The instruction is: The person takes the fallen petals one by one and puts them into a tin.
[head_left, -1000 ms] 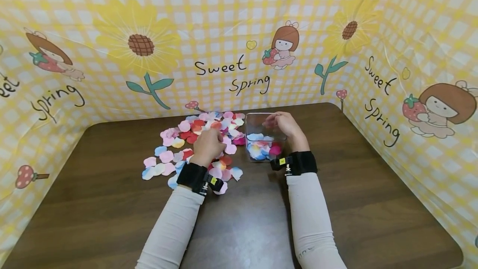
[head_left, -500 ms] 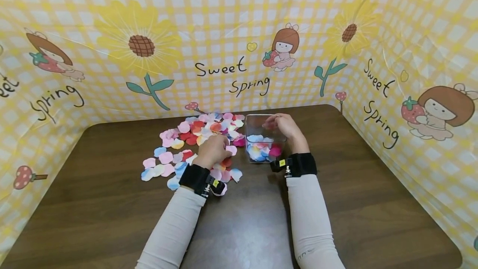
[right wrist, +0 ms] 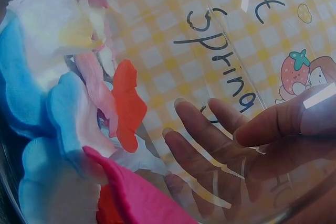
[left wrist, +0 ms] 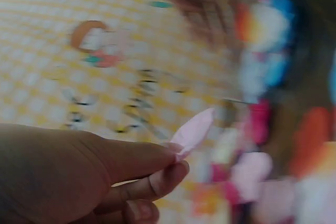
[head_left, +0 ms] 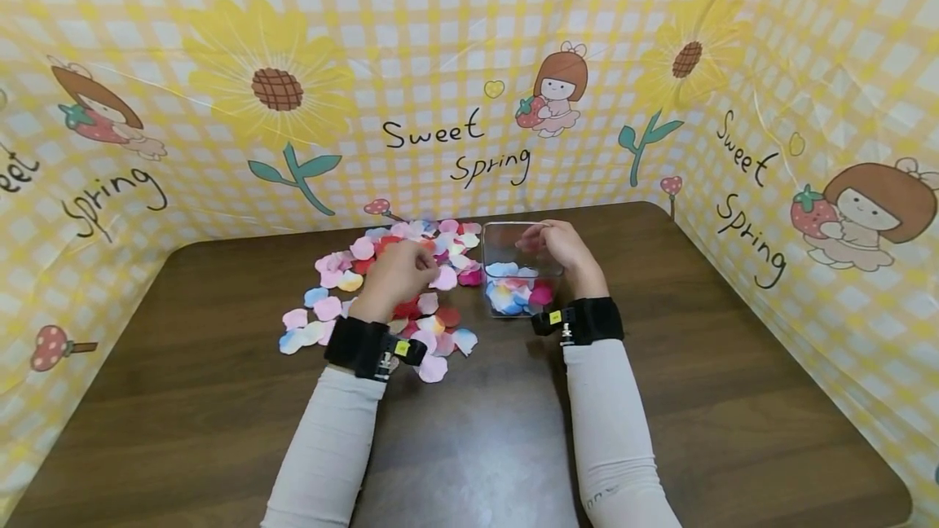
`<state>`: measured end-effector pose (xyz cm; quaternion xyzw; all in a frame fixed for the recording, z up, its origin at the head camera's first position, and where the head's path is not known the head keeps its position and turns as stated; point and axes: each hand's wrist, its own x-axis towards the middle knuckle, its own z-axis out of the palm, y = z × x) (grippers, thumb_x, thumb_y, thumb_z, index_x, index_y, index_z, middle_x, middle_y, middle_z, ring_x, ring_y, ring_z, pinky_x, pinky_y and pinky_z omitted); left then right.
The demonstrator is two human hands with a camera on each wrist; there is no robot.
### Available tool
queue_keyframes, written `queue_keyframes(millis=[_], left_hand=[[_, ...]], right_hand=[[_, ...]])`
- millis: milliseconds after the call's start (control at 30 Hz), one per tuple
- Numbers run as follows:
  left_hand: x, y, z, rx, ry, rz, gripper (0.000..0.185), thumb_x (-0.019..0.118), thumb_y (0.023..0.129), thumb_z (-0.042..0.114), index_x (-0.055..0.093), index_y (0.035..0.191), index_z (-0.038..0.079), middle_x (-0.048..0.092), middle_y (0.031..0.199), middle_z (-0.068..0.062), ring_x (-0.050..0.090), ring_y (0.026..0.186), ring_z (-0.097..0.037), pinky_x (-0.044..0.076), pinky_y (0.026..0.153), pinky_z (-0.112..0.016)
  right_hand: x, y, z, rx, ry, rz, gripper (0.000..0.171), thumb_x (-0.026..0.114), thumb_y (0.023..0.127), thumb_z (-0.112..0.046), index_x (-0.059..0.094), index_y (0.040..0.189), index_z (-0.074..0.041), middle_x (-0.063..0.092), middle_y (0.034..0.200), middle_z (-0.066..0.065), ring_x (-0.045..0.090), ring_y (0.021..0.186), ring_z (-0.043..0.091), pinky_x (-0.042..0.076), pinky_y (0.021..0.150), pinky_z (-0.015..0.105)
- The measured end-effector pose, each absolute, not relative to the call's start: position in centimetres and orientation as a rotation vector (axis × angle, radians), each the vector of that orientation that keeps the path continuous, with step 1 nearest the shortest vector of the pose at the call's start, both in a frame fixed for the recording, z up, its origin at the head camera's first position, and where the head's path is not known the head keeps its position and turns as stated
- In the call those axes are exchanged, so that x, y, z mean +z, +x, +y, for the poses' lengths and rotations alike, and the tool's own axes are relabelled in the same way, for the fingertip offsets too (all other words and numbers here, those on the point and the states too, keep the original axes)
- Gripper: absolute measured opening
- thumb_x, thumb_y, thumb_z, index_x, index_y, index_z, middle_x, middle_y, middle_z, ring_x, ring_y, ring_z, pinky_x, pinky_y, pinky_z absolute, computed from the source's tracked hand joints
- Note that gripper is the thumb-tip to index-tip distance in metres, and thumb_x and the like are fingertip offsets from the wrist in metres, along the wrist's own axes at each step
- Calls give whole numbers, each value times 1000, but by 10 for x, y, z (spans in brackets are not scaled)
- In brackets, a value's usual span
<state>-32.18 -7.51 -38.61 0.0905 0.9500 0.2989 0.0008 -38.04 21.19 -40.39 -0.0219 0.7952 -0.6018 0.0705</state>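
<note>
A heap of coloured fabric petals [head_left: 381, 288] lies on the brown table [head_left: 220, 398], left of a clear plastic box [head_left: 519, 267] that holds several petals [right wrist: 63, 129]. My left hand [head_left: 396, 274] hovers over the heap and pinches a pale pink petal [left wrist: 193, 131] between thumb and fingers; the left wrist view is blurred. My right hand [head_left: 561, 244] grips the box at its far right wall, fingers [right wrist: 210, 140] curled round it and seen through the plastic in the right wrist view.
A yellow checked backdrop [head_left: 455, 63] printed with sunflowers and "Sweet Spring" walls the table on three sides. Bare brown tabletop lies at the near side and far left and right.
My left hand dipped into the near part of the heap, then rose back and leftward with a pink petal pinched. The right hand and box stayed put.
</note>
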Motion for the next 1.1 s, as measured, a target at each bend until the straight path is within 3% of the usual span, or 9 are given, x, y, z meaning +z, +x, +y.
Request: queue_keyframes(millis=[200,400,667,867,1100], left_hand=[[-355,-307,-73,1200,320,3153,14,73,96,24,77,97,10,74,91,-5,65,82,-23,49,64,-39],[-352,-299,-41,1342,514,3221,13,72,96,20,79,102,11,76,91,-3,67,75,-18,46,57,-34],[-356,-296,-24,1199,807,2982,24,68,99,14,74,122,10,76,114,-5,65,86,-19,51,72,-32],[-348,-303,-59,1204,669,3021,29,69,99,16,71,127,13,73,120,-5,63,77,-23,49,65,-37],[-359,-313,-96,1032,391,3132,24,72,97,22,74,117,10,73,111,-8,63,102,-31,48,78,-45]], right_hand=[[-404,-381,213,-1804,-60,2388,41,32,97,-2,62,122,9,67,126,27,62,120,40,42,107,54],[-404,-381,213,-1805,-49,2391,40,32,97,-3,62,122,8,67,126,25,63,119,39,43,106,52],[-404,-384,212,-1804,-47,2406,41,33,96,-2,63,121,8,68,125,25,63,118,38,44,105,51],[-402,-382,211,-1804,-74,2414,43,31,96,-2,63,120,9,68,125,27,64,116,40,46,102,49],[-403,-380,211,-1802,-71,2412,43,32,96,-3,64,121,9,68,125,27,64,116,40,45,103,50]])
